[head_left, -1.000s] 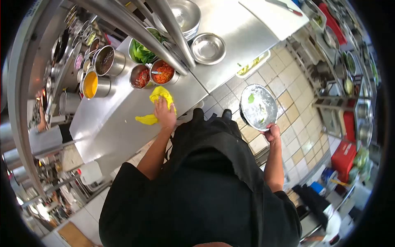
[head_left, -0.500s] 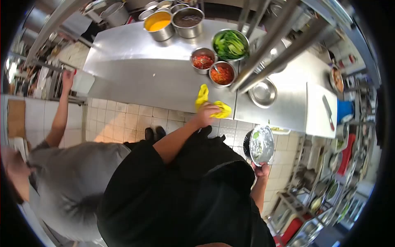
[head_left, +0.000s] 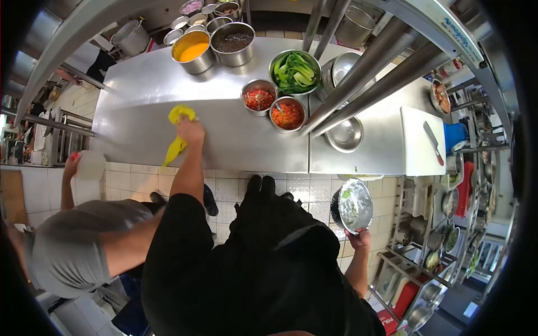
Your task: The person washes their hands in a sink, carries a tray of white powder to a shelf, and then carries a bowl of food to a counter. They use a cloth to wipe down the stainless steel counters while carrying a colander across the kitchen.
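Observation:
My left hand (head_left: 191,130) is closed on a crumpled yellow cloth (head_left: 176,150), which it presses on the steel worktop (head_left: 140,131) left of the middle. One end of the cloth trails toward the front edge. Low on the right, my right hand (head_left: 359,239) grips the rim of a metal bowl (head_left: 356,207), held tilted above the floor in front of the counter. Scraps of green leaf cling to its inside. Nearest the cloth on the worktop are a pot of chopped red pieces (head_left: 259,98) and a pot of orange-red pieces (head_left: 288,115) with a spoon in it.
Behind stand a pot of yellow liquid (head_left: 193,53), a dark-filled pot (head_left: 232,46) and a bowl of green leaves (head_left: 295,71). Steel posts (head_left: 358,78) rise through the counter. A knife (head_left: 433,143) lies on a white board (head_left: 412,134). A co-worker (head_left: 78,243) stands close at left.
My left hand has swept the yellow cloth leftward across the worktop, away from the pots. My right hand still holds the bowl. The co-worker's arm has lowered, and the view has shifted.

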Demonstrator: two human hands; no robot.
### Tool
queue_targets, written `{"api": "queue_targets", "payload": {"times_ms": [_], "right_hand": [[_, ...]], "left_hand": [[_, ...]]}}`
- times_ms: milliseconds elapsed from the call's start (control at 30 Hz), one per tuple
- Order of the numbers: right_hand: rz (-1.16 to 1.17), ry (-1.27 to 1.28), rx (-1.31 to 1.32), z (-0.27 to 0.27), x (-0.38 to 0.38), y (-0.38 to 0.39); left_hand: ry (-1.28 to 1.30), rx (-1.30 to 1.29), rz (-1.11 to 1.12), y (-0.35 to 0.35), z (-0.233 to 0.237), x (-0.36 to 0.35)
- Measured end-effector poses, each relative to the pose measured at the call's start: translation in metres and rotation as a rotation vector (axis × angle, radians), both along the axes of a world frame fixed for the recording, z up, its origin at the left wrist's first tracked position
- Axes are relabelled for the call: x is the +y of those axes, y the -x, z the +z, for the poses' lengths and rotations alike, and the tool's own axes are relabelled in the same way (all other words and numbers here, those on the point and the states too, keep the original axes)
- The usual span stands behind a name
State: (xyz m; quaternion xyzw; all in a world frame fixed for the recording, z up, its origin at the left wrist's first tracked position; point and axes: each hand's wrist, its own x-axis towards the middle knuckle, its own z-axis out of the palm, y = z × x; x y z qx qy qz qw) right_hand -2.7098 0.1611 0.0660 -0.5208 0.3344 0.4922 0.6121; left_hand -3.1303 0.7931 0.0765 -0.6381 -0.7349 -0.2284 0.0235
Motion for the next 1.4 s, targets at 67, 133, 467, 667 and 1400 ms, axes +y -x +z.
{"api": "queue_targets", "payload": {"times_ms": [67, 133, 467, 667, 1400], "right_hand": [[0.065, 0.105, -0.095, 0.010, 0.010, 0.009], [0.121, 0.033, -0.093, 0.001, 0.015, 0.011], [0.341, 0.080, 0.037, -0.063, 0.076, 0.028], [0.364, -0.004, 0.048, -0.095, 0.071, 0.036], [-0.538, 0.002, -0.061, -0.078, 0.129, 0.210]], "left_hand": [[-0.066, -0.087, -0.297, -0.014, -0.023, -0.011], [-0.157, -0.178, -0.535, -0.038, -0.032, -0.045], [0.418, -0.687, -1.514, -0.181, 0.021, -0.262], [0.460, -0.672, -1.567, -0.181, 0.102, -0.246], [-0.014, 0.085, -0.930, 0.134, -0.021, 0.157]]}}
